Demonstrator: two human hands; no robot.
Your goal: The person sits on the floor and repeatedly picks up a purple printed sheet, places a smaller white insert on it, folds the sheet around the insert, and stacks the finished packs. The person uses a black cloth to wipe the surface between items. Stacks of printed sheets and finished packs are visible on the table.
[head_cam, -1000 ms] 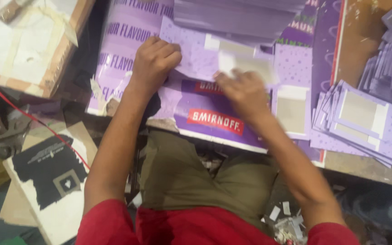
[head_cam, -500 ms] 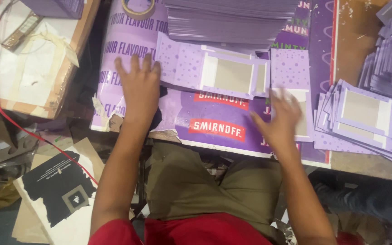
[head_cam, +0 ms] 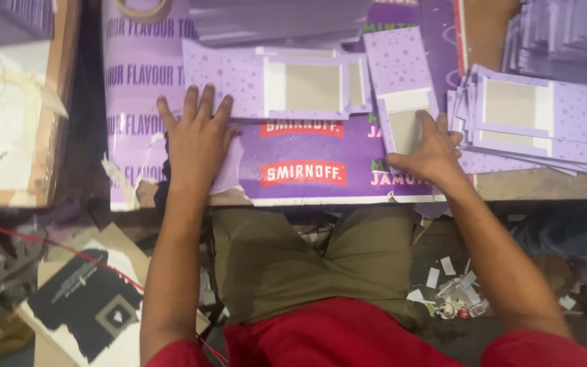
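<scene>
The left hand (head_cam: 197, 139) is laid flat, fingers spread, on the lower left corner of an unfolded purple dotted carton blank (head_cam: 273, 85) lying on the poster-covered worktop (head_cam: 307, 187). Further right, a narrower purple blank (head_cam: 399, 71) is pressed down at its pale panel by the right hand (head_cam: 429, 153), fingers extended and gripping nothing. A fanned stack of similar blanks (head_cam: 538, 122) is seen just beside that hand, at the right.

Flat carton blank (head_cam: 287, 85): we see matt purple card, speckled, with bare grey-brown board panels.
Printed sheet (head_cam: 307, 170) below that blank: glossy purple paper, its edge torn.
Stack of blanks (head_cam: 538, 126) right of it: the same matt card.
Tape roll (head_cam: 143, 8) above-left: shiny.
</scene>
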